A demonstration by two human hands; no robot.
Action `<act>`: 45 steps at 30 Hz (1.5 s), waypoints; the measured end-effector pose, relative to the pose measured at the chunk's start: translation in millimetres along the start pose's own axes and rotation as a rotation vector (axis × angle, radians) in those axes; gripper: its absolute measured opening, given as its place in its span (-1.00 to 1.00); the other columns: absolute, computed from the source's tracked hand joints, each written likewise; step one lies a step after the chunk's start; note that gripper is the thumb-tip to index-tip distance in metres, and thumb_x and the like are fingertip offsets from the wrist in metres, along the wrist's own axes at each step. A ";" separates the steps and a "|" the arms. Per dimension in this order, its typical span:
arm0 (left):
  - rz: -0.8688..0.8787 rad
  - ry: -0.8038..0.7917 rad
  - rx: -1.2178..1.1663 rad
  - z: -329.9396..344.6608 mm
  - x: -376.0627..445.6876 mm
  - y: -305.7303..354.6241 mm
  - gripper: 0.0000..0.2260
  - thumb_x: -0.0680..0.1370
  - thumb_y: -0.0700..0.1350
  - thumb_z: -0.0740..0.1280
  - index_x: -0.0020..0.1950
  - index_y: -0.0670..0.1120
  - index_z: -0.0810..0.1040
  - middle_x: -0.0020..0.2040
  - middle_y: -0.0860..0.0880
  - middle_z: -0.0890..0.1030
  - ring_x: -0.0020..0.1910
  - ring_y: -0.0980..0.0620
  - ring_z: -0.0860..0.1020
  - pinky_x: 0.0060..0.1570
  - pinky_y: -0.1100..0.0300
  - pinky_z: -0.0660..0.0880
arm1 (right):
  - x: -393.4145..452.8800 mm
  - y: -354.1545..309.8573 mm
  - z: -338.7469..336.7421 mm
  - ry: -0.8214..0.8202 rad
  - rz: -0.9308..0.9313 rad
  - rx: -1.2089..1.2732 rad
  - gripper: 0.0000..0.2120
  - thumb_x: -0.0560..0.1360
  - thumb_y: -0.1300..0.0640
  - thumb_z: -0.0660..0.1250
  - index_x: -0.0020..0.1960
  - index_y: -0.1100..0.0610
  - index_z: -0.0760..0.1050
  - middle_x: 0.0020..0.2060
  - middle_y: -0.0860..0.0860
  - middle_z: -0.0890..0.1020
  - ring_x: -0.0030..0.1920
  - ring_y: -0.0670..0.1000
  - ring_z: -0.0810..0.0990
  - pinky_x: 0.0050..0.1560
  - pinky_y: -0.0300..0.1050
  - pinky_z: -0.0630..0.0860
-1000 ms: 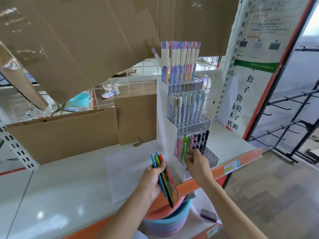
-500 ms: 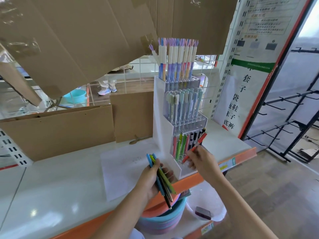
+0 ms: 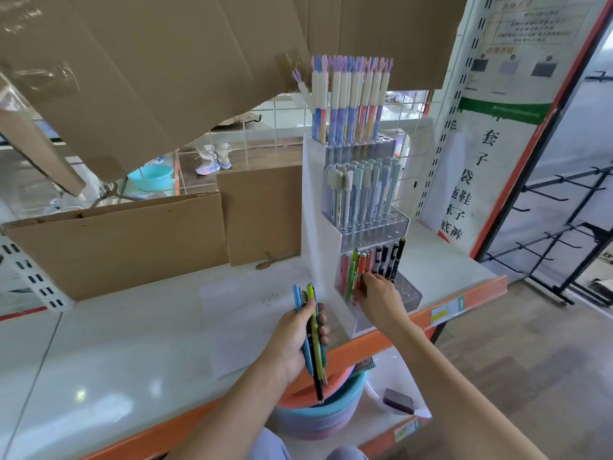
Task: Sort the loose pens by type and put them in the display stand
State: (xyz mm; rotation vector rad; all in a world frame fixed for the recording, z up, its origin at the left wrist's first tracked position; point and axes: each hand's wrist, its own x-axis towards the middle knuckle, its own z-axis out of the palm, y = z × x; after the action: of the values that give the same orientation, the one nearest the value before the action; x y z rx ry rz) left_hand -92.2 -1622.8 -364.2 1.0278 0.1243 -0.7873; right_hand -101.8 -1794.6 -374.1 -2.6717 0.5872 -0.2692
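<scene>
A white three-tier display stand [image 3: 315, 207] stands on the shelf near its front edge. Its top tier holds tall pastel pens [image 3: 351, 97], the middle tier mint and blue capped pens [image 3: 363, 190], and the bottom tier red, green and black pens [image 3: 381, 260]. My left hand [image 3: 295, 336] grips a bundle of loose pens [image 3: 313, 330], blue, yellow-green and black, pointing up. My right hand [image 3: 378, 293] is at the bottom tier, fingertips pinching an orange-red pen [image 3: 361, 267] standing upright in a slot.
The white shelf [image 3: 132, 333] has an orange front edge [image 3: 464, 303]. Cardboard sheets [image 3: 122, 244] lean behind it. Stacked plastic basins [image 3: 318, 416] and a small purple block [image 3: 398, 400] sit on the lower shelf. A black metal rack [image 3: 564, 234] stands to the right.
My right hand took an orange-red pen from the left hand's bundle, carried it tilted to the stand, and now holds it upright in the bottom tier. The left hand's bundle has turned more upright.
</scene>
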 end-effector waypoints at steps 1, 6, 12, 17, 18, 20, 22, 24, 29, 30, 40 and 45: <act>0.001 -0.006 -0.003 0.0 -0.5 0.0 -0.80 0.63 -0.12 0.17 -0.12 -0.19 0.45 -0.42 -0.04 0.44 -0.54 0.07 0.40 -0.52 0.28 0.36 | -0.6 1.4 0.2 0.008 0.013 0.035 -0.80 0.57 0.13 0.24 0.06 0.28 0.44 0.00 0.18 0.56 0.01 0.22 0.56 -0.13 -0.01 0.42; -0.010 -0.005 0.005 1.3 1.0 -4.6 -0.81 0.63 -0.12 0.18 -0.11 -0.19 0.44 -0.40 -0.05 0.44 -0.51 0.06 0.40 -0.49 0.25 0.37 | -3.5 5.7 -4.1 0.047 0.010 0.166 -0.83 0.54 0.17 0.26 0.04 0.26 0.41 -0.13 0.17 0.59 -0.14 0.19 0.57 -0.22 -0.03 0.42; -0.002 0.000 -0.022 3.3 1.9 -8.0 -0.83 0.62 -0.15 0.20 -0.12 -0.20 0.44 -0.40 -0.07 0.47 -0.50 0.05 0.45 -0.49 0.24 0.41 | -9.8 12.6 1.6 0.158 -0.113 0.199 -0.87 0.51 0.25 0.33 -0.06 0.33 0.47 -0.21 0.16 0.57 -0.26 0.16 0.52 -0.26 -0.01 0.41; 0.004 -0.001 -0.001 3.0 0.7 -7.3 -0.85 0.62 -0.15 0.21 -0.10 -0.20 0.44 -0.39 -0.06 0.48 -0.46 0.04 0.46 -0.45 0.20 0.42 | -8.0 5.1 1.3 0.149 -0.093 0.095 -0.84 0.56 0.18 0.26 -0.04 0.29 0.43 -0.14 0.16 0.56 -0.16 0.18 0.54 -0.27 -0.07 0.35; 0.005 -0.004 0.005 3.1 0.1 -7.1 -0.85 0.62 -0.15 0.21 -0.09 -0.20 0.44 -0.39 -0.06 0.48 -0.46 0.04 0.45 -0.43 0.20 0.42 | -7.0 3.1 -0.2 0.128 -0.084 0.063 -0.84 0.57 0.16 0.24 -0.02 0.28 0.43 -0.13 0.17 0.56 -0.14 0.19 0.55 -0.27 -0.07 0.35; 0.008 -0.012 0.005 3.7 -1.1 -6.8 -0.85 0.62 -0.15 0.21 -0.09 -0.20 0.44 -0.38 -0.06 0.48 -0.45 0.04 0.45 -0.43 0.20 0.42 | -5.3 0.6 -1.5 0.086 -0.068 -0.004 -0.83 0.57 0.15 0.22 0.00 0.27 0.42 -0.10 0.17 0.57 -0.11 0.20 0.57 -0.25 -0.06 0.37; 0.009 -0.013 0.001 3.4 -2.7 -6.2 -0.86 0.61 -0.15 0.21 -0.09 -0.20 0.44 -0.38 -0.07 0.48 -0.46 0.04 0.46 -0.44 0.20 0.42 | -4.6 0.3 0.5 0.053 -0.062 -0.056 -0.83 0.58 0.14 0.20 0.03 0.26 0.42 -0.08 0.16 0.57 -0.09 0.20 0.58 -0.24 -0.07 0.38; 0.010 -0.013 -0.003 1.9 -3.2 -5.5 -0.86 0.61 -0.15 0.22 -0.09 -0.19 0.44 -0.37 -0.07 0.48 -0.46 0.04 0.46 -0.45 0.21 0.43 | -3.3 0.3 1.3 0.046 -0.047 -0.038 -0.83 0.58 0.15 0.20 0.03 0.27 0.42 -0.08 0.17 0.58 -0.08 0.21 0.58 -0.22 -0.05 0.40; 0.020 0.011 -0.002 1.8 -4.7 -1.3 -0.84 0.61 -0.16 0.21 -0.14 -0.20 0.44 -0.39 -0.09 0.48 -0.41 -0.02 0.46 -0.37 0.15 0.43 | -9.5 5.3 -5.1 0.056 0.045 0.202 -0.77 0.54 0.17 0.32 0.12 0.29 0.44 -0.06 0.14 0.60 -0.01 0.17 0.57 -0.05 -0.03 0.48; 0.022 0.022 0.014 1.4 -4.9 0.1 -0.83 0.61 -0.16 0.22 -0.15 -0.20 0.44 -0.39 -0.10 0.48 -0.40 -0.04 0.45 -0.34 0.14 0.43 | -15.3 3.9 -7.8 0.082 0.061 0.258 -0.79 0.53 0.18 0.32 0.11 0.27 0.44 -0.10 0.10 0.59 -0.03 0.14 0.56 -0.08 -0.08 0.46; -0.015 0.021 0.073 15.7 3.9 -12.1 -0.87 0.56 -0.17 0.30 -0.11 -0.22 0.48 -0.28 -0.18 0.52 -0.31 -0.11 0.55 -0.34 0.10 0.55 | -74.7 -23.6 -20.2 -0.328 -0.052 0.359 -0.80 0.46 0.00 0.41 -0.16 0.12 0.51 -0.37 -0.06 0.56 -0.45 -0.17 0.44 -0.41 -0.39 0.36; -0.046 0.051 0.024 13.4 4.3 -7.8 -0.76 0.61 -0.08 0.22 -0.15 -0.21 0.47 -0.42 -0.11 0.55 -0.44 -0.05 0.55 -0.34 0.12 0.53 | -61.6 -6.7 -44.3 -0.235 -0.008 0.337 -0.84 0.57 0.15 0.27 -0.17 0.16 0.44 -0.38 -0.07 0.53 -0.50 -0.24 0.47 -0.41 -0.39 0.44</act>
State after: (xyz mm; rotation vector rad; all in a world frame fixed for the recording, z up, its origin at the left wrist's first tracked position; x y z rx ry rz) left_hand -97.5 -1637.9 -364.5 1.0711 0.1831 -0.8059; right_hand -166.2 -1776.8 -337.5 -2.3362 0.4161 -0.0478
